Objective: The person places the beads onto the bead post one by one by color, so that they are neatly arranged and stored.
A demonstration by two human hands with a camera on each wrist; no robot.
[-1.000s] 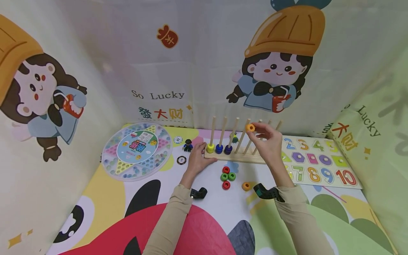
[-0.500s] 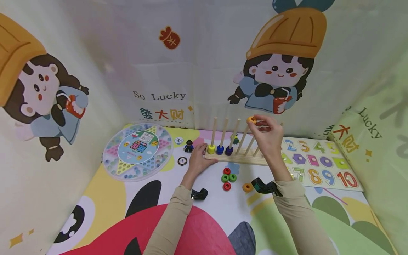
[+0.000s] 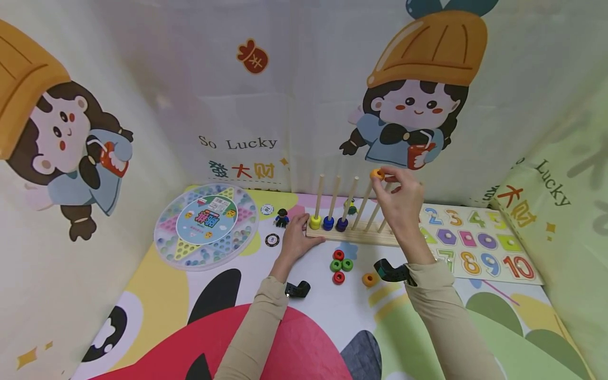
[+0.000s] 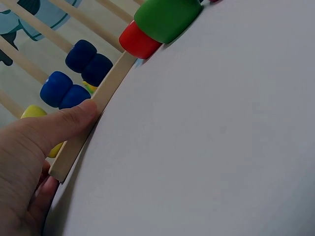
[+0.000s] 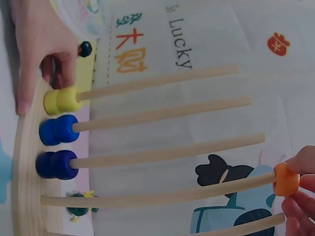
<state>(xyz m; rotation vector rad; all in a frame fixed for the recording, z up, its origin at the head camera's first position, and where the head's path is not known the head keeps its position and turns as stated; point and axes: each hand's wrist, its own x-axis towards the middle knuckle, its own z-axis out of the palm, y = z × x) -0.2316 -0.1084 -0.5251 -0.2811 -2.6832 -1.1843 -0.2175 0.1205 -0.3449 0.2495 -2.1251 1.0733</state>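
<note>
Fingers and thumb of the right hand (image 3: 400, 200) pinch an orange bead (image 3: 377, 174) at the tip of the fourth peg (image 3: 363, 207), counted from the left. In the right wrist view the bead is in line with that peg's long axis, which stands upright on the rack (image 3: 368, 237); whether the tip has entered the hole cannot be told, as it meets the bead's edge. Nearer by far to the tip is the right hand; the left hand (image 3: 295, 240) grips the rack's left end, thumb on its front edge, just beside the yellow beads (image 3: 315, 223). Compared with a second ago, the orange bead is higher, having gone from beside the peg's upper part to its top, and its hole seems turned less toward the head camera. The left hand and the rack are where they were, as are the loose red and green beads (image 3: 334, 266) and the other orange one on the table (image 3: 311, 264).
</note>
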